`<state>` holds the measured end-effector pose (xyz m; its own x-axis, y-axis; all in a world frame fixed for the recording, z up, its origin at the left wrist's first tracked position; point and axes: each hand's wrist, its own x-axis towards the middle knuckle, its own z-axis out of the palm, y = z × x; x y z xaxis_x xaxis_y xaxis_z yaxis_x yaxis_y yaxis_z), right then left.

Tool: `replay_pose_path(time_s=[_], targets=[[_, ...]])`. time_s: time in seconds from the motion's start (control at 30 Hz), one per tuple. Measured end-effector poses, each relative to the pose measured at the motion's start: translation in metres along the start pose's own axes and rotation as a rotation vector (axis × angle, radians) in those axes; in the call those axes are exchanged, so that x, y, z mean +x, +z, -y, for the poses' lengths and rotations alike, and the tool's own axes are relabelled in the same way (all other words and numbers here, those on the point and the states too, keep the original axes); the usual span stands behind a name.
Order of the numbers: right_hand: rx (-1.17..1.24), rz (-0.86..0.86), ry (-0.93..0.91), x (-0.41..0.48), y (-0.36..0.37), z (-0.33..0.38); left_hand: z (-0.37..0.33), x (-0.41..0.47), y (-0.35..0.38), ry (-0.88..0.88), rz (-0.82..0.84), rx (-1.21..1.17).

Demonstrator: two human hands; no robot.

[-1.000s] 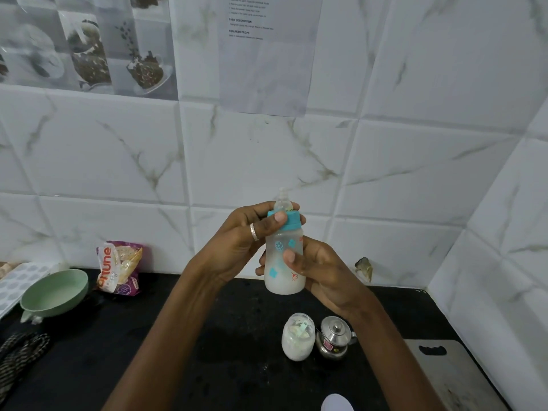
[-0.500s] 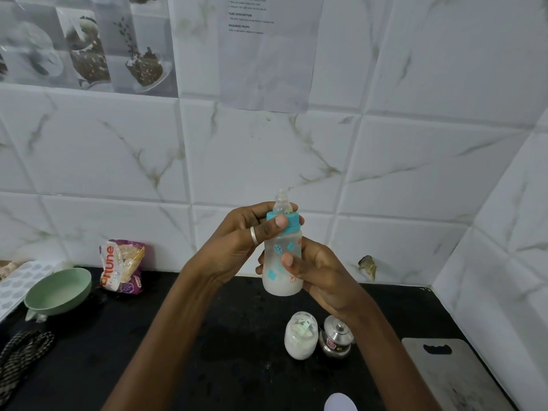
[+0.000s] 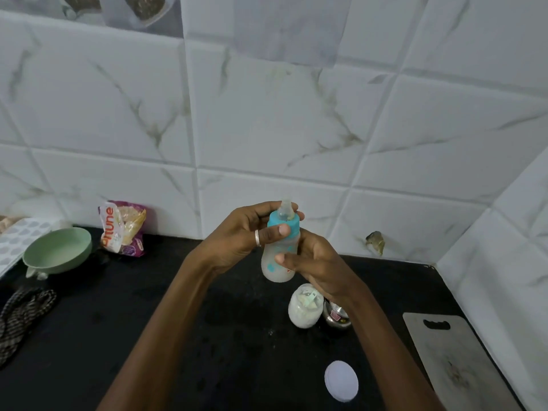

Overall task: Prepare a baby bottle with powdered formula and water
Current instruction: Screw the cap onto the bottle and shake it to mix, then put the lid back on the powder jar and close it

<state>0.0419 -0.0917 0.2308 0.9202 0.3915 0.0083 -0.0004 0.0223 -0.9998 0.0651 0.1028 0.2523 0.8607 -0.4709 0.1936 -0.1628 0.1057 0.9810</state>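
I hold a small frosted baby bottle with a teal collar and clear nipple upright above the black counter. My left hand, wearing a ring, grips the teal collar, thumb on its front. My right hand wraps the bottle's body from the right. White liquid fills the lower part of the bottle. Below it stands an open jar of white powder with a scoop inside, and a small steel vessel is partly hidden behind my right wrist.
A white round lid lies near the counter's front. A grey cutting board is at the right, a green bowl and a snack packet at the left by the wall, a dark cloth at far left.
The view has tilted down, so the bottle and hands sit lower against the wall. My left thumb has shifted along the teal collar. The bottle leans slightly towards me.
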Motion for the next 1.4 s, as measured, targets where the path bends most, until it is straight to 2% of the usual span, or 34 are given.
replay_pose_path(time_s=[0.23, 0.5, 0.67, 0.8, 1.07, 1.4], targets=[[-0.140, -0.092, 0.144, 0.036, 0.005, -0.076, 0.076, -0.001, -0.028, -0.108, 0.005, 0.026], [-0.249, -0.178, 0.295, 0.070, 0.012, -0.183, 0.196, -0.010, -0.048, -0.212, -0.140, 0.178], [-0.276, -0.203, 0.405, 0.073, 0.016, -0.235, 0.253, -0.022, -0.044, -0.314, -0.195, 0.179], [-0.296, -0.193, 0.451, 0.070, 0.013, -0.257, 0.274, -0.026, -0.040, -0.367, -0.226, 0.135], [-0.358, -0.165, 0.427, 0.069, 0.012, -0.261, 0.285, -0.029, -0.041, -0.391, -0.243, 0.092], [-0.418, -0.176, 0.402, 0.055, 0.012, -0.253, 0.271, -0.040, -0.042, -0.452, -0.240, 0.170]])
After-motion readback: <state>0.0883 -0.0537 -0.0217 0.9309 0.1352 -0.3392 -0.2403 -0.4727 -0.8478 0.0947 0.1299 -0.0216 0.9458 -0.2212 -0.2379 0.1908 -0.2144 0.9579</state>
